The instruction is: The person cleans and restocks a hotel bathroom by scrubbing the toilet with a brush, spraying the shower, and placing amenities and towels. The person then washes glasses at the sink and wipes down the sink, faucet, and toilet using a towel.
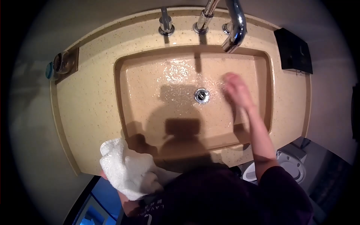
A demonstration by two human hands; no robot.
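Note:
My right hand (237, 90) reaches into the beige speckled sink basin (150, 86), to the right of the metal drain (201, 95) and below the chrome faucet spout (235, 30). It is blurred, its fingers look loosely apart, and nothing shows in it. The basin floor is wet and shiny. My left hand (129, 204) is mostly hidden under a white towel (127, 168) that it holds at the sink's front left edge.
Two chrome tap fittings (166, 26) stand behind the basin. A glass cup (62, 62) sits on a holder at the counter's left end. A black box (294, 50) hangs on the wall at right. A white toilet (288, 165) is at lower right.

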